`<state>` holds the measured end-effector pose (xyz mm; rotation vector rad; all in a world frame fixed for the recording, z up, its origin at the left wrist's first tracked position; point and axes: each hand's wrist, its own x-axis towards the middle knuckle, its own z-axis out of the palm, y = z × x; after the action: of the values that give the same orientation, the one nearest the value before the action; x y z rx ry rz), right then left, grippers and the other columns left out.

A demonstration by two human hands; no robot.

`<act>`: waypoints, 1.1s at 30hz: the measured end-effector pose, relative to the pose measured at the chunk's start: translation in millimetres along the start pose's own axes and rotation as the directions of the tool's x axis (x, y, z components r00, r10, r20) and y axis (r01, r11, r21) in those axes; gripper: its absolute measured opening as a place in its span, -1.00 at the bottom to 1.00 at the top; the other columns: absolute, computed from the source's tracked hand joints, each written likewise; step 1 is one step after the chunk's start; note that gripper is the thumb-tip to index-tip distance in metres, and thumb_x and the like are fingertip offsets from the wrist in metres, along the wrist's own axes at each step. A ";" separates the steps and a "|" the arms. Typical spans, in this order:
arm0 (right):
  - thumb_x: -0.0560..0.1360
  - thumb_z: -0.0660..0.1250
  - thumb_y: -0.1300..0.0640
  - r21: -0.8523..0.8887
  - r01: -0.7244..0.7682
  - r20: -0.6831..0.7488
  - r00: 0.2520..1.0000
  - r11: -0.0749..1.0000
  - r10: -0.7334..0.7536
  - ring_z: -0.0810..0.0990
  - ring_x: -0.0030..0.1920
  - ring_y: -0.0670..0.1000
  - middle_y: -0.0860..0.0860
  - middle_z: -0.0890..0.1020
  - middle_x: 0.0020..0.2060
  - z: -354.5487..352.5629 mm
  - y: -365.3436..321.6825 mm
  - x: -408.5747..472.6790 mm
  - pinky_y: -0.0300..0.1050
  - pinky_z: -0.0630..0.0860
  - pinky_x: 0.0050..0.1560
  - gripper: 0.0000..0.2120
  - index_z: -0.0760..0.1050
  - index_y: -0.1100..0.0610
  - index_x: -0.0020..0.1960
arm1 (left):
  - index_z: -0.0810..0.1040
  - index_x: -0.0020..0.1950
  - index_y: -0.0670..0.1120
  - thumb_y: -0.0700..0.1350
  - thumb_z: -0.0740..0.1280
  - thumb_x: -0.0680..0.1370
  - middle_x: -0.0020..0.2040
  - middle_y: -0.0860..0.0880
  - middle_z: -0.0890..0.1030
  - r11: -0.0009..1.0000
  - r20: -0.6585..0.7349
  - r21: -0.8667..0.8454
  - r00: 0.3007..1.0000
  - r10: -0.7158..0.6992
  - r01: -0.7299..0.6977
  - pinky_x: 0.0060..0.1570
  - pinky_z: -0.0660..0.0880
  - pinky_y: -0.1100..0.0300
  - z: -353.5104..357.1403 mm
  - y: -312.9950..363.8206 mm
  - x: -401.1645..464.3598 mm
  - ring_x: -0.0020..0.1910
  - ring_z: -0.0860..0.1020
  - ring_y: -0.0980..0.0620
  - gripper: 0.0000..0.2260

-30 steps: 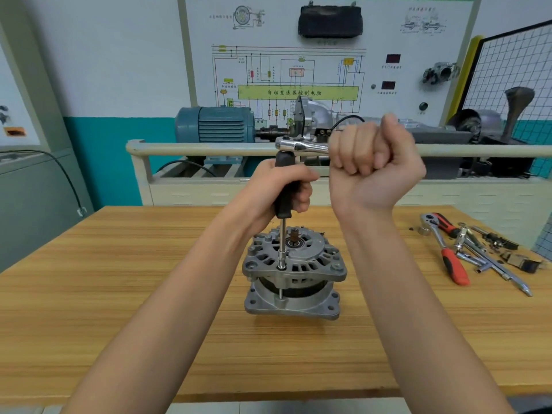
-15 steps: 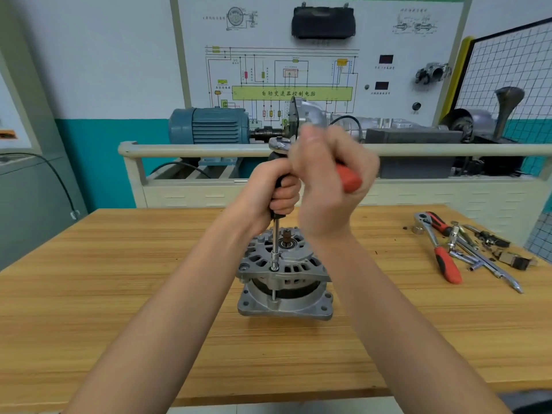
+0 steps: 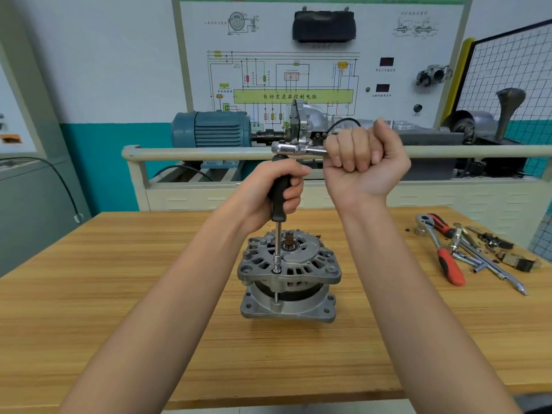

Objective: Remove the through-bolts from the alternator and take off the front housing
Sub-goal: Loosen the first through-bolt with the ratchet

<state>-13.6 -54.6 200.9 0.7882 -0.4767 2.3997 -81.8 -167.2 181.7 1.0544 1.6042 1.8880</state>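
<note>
While your left hand (image 3: 268,195) grips the black driver (image 3: 279,198) and your right hand (image 3: 363,162) clamps the ratchet (image 3: 295,149), the grey ribbed alternator (image 3: 288,276) stands upright at frame centre.

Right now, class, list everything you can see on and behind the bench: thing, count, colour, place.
Alternator: one, grey metal, upright at bench centre.
Socket driver: one, black handle, steel shaft, standing on the alternator's front-left bolt.
Ratchet: one, chrome, on top of the driver.
Loose tools: several, steel, one red-handled, bench right.
Bench: one, light wood.
Electric motor: one, blue, behind the rail.
Wiring board: one, white, back wall.
Mesh panel: one, white, far right.
Left hand: gripping the driver handle.
Right hand: fisted around the ratchet handle.
</note>
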 end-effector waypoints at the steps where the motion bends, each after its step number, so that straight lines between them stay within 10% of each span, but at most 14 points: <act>1: 0.54 0.02 0.22 0.014 -0.003 -0.016 1.000 1.000 0.003 -0.02 -0.56 -0.03 -0.04 0.16 -0.72 -0.3 0.1 0.5 -0.23 0.08 -0.55 -0.43 0.19 0.10 -0.65 | 0.30 -0.51 -0.04 -0.20 0.19 0.55 -0.58 0.04 0.24 1.000 -0.004 0.003 1.000 -0.005 0.005 -0.51 0.12 0.23 0.6 0.0 1.2 -0.60 0.19 0.08 -0.60; 5: 0.53 0.05 0.28 -0.258 0.188 0.181 0.973 0.948 -0.143 0.08 -0.59 -0.05 -0.06 0.21 -0.69 6.9 12.5 -13.4 -0.19 0.12 -0.50 -0.46 0.26 0.06 -0.62 | 0.23 -0.57 0.00 -0.18 0.17 0.55 -0.64 0.08 0.16 1.000 -0.057 -0.025 0.998 -0.019 0.017 -0.64 0.07 0.33 0.8 -5.4 6.2 -0.68 0.10 0.14 -0.53; 11: 0.45 0.20 0.27 -0.581 0.673 0.559 0.738 0.457 -0.377 0.23 -0.56 -0.02 -0.02 0.24 -0.61 25.0 48.6 -41.3 -0.22 0.20 -0.45 -0.76 0.37 0.06 -0.36 | 0.19 -0.29 -0.09 -0.11 0.18 0.51 -0.31 -0.44 0.24 0.991 -0.212 0.014 0.968 0.134 -0.134 -0.16 -0.06 -0.06 11.5 -2.4 1.5 -0.28 0.02 -0.23 -0.78; 15: 0.43 0.21 0.25 -0.533 0.550 0.460 0.826 0.644 -0.325 0.21 -0.53 -0.08 -0.10 0.31 -0.55 21.3 37.6 -30.9 -0.16 0.14 -0.41 -0.70 0.30 0.02 -0.43 | 0.26 -0.52 -0.05 -0.11 0.27 0.40 -0.59 -0.05 0.19 0.999 -0.146 -0.002 0.988 0.040 -0.041 -0.54 0.07 0.34 1.5 -5.4 4.1 -0.60 0.09 0.08 -0.68; 19: 0.46 0.10 0.31 -0.284 0.231 0.285 0.947 0.930 -0.149 0.10 -0.60 -0.07 -0.05 0.18 -0.69 11.0 19.0 -12.4 -0.20 0.10 -0.48 -0.52 0.20 0.04 -0.61 | 0.33 -0.53 -0.03 -0.16 0.28 0.47 -0.60 0.03 0.26 0.999 -0.011 -0.039 1.000 0.024 -0.024 -0.55 0.19 0.27 -6.2 -4.6 0.5 -0.62 0.20 0.09 -0.64; 24: 0.43 0.11 0.20 0.089 -0.070 0.022 0.997 0.994 0.068 -0.01 -0.56 -0.05 -0.04 0.17 -0.72 -3.9 4.5 7.2 -0.24 0.07 -0.54 -0.53 0.19 0.10 -0.65 | 0.30 -0.52 -0.06 -0.20 0.31 0.45 -0.62 0.04 0.25 0.999 0.060 -0.032 0.998 0.035 -0.033 -0.58 0.16 0.29 -2.3 -4.1 -0.5 -0.65 0.19 0.10 -0.64; 33: 0.49 0.10 0.30 -0.328 0.294 0.264 0.941 0.898 -0.211 0.12 -0.60 -0.05 -0.05 0.23 -0.68 6.0 15.3 -14.5 -0.18 0.12 -0.48 -0.51 0.24 0.06 -0.60 | 0.16 -0.59 0.06 -0.28 0.25 0.49 -0.63 0.07 0.13 0.999 -0.262 0.035 0.964 0.044 -0.036 -0.59 0.04 0.37 15.4 -8.3 9.3 -0.66 0.05 0.10 -0.48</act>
<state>-10.7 -75.2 194.1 0.8896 -0.8271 1.9126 -76.6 -148.8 176.6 0.8827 1.7711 2.1103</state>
